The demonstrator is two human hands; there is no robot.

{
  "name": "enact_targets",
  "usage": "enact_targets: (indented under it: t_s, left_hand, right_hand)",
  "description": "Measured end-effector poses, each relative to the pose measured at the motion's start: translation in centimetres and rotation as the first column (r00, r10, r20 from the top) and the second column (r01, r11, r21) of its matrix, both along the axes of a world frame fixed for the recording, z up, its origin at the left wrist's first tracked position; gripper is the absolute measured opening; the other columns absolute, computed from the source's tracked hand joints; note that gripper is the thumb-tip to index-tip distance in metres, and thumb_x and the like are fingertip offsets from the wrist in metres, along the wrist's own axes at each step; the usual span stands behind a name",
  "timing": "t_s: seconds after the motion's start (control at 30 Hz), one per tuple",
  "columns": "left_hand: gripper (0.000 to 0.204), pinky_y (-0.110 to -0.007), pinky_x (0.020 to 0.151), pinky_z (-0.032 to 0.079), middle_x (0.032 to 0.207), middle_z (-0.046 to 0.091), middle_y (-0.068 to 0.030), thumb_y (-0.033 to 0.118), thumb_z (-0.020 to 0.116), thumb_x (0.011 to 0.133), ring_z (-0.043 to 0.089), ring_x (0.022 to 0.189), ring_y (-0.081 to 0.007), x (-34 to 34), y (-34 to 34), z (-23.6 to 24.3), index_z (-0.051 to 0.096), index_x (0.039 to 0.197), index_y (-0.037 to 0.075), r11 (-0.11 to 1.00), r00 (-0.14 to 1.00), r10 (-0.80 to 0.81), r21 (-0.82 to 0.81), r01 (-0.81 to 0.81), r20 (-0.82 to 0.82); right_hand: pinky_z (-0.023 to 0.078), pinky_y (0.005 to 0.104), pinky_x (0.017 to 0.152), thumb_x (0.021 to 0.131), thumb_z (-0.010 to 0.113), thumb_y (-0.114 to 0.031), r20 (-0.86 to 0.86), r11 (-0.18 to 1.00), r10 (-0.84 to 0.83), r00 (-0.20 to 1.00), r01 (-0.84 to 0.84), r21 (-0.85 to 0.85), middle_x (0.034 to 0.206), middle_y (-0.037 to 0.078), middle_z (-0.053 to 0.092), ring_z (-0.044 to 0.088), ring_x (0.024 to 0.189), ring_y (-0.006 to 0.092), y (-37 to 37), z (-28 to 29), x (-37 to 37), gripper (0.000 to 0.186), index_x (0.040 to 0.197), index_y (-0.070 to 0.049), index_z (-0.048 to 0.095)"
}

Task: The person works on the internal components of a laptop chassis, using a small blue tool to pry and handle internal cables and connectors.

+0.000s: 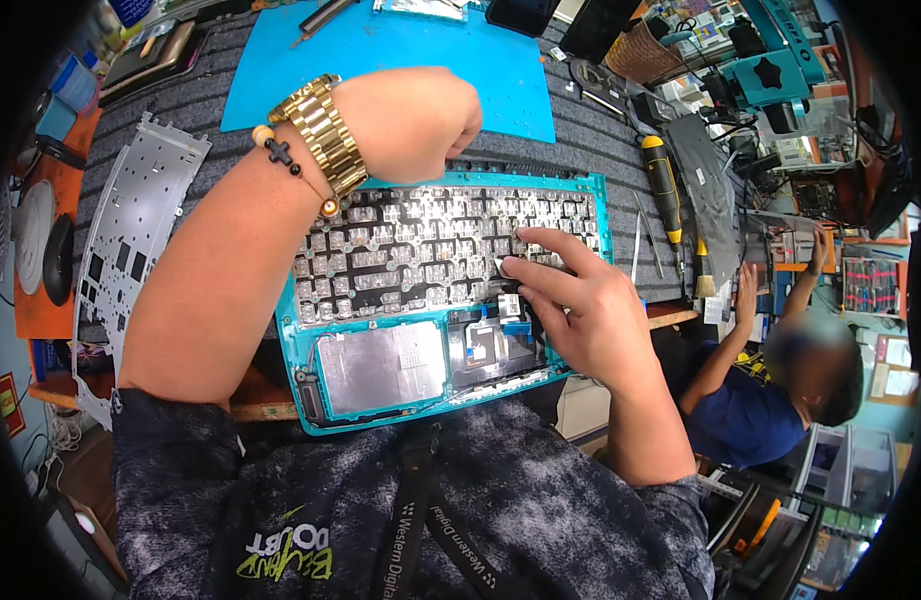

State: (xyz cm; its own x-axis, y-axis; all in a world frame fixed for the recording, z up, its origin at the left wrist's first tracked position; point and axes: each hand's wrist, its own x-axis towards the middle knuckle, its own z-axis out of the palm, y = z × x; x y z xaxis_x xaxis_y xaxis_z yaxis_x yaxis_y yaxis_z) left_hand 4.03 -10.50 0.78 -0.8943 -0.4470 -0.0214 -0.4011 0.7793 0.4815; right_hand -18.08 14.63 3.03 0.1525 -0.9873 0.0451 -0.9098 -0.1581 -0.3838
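In front of me lies a teal laptop case (302, 408), its inside facing up. A bare keyboard (410, 245) with rows of clear, pale key pieces over black fills its far part. My left hand (420, 120) is curled closed at the keyboard's far edge, a gold watch (332, 140) on its wrist; its fingertips are turned away, so anything in them is hidden. My right hand (590, 310) rests on the keyboard's right half, fingers apart and tips touching the keys. A tiny pale spot shows at one fingertip, too small to name.
A blue mat (380, 60) lies beyond the case. Left of it is a silver metal plate (140, 220). To the right are a yellow-black screwdriver (662, 185), a brush (702, 270) and a dark grey sheet (702, 190). A co-worker (760, 390) sits at the right.
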Motion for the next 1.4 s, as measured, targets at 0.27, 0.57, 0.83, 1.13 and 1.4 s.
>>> enact_targets:
  t_s: [0.27,0.57,0.83,1.13,1.4]
  left_hand:
    - [0.012,-0.049,0.076,0.065,0.089,0.082,-0.0168,0.001,0.090,0.087,0.080,0.085,-0.0368,-0.3,0.0,0.1,0.080,0.094,0.001,0.999,1.000,-0.028,-0.017,0.028,0.002]
    - [0.011,-0.049,0.076,0.064,0.088,0.082,-0.0167,0.001,0.089,0.087,0.079,0.083,-0.0379,0.3,-0.4,-0.5,0.080,0.094,0.000,0.999,0.996,-0.050,-0.006,0.050,-0.078]
    - [0.012,-0.047,0.077,0.065,0.090,0.083,-0.0166,0.001,0.091,0.088,0.082,0.084,-0.0338,0.3,-0.6,-0.4,0.082,0.096,-0.001,0.998,0.997,-0.043,0.051,0.046,-0.070]
    - [0.014,-0.046,0.080,0.068,0.095,0.086,-0.0161,0.002,0.092,0.088,0.084,0.089,-0.0336,0.2,-0.5,0.0,0.085,0.100,0.001,0.998,0.999,-0.027,0.053,0.029,-0.030]
    - [0.012,-0.045,0.078,0.067,0.092,0.085,-0.0153,0.003,0.092,0.090,0.084,0.085,-0.0318,0.3,-0.4,-0.1,0.084,0.098,0.001,0.999,0.999,-0.006,0.053,0.008,-0.039]
  right_hand:
    - [0.072,0.0516,0.093,0.102,0.090,-0.009,-0.078,0.992,0.022,0.997,-0.031,-0.119,0.150,0.013,0.084,0.087,0.115,0.0401,0.4,-1.6,0.4,0.034,0.134,-0.019,0.093]
    - [0.068,0.0502,0.094,0.111,0.086,-0.011,0.160,0.994,0.033,0.987,-0.049,0.095,0.148,0.015,0.082,0.086,0.111,0.0415,-2.0,0.9,-1.3,0.023,0.133,-0.011,0.093]
    - [0.069,0.0473,0.090,0.109,0.087,-0.006,0.132,0.997,0.011,0.991,-0.021,0.070,0.143,0.015,0.080,0.087,0.102,0.0371,-1.8,2.2,-2.6,0.027,0.134,-0.013,0.093]
    - [0.069,0.0496,0.090,0.106,0.090,-0.011,0.096,0.997,0.005,0.995,-0.012,0.071,0.145,0.014,0.080,0.087,0.102,0.0394,-0.7,1.5,-2.3,0.027,0.133,-0.018,0.093]
    - [0.069,0.0503,0.089,0.103,0.091,-0.008,0.062,0.997,0.046,0.997,-0.050,0.054,0.148,0.012,0.080,0.087,0.101,0.0373,-1.3,0.9,-1.5,0.031,0.132,-0.018,0.093]
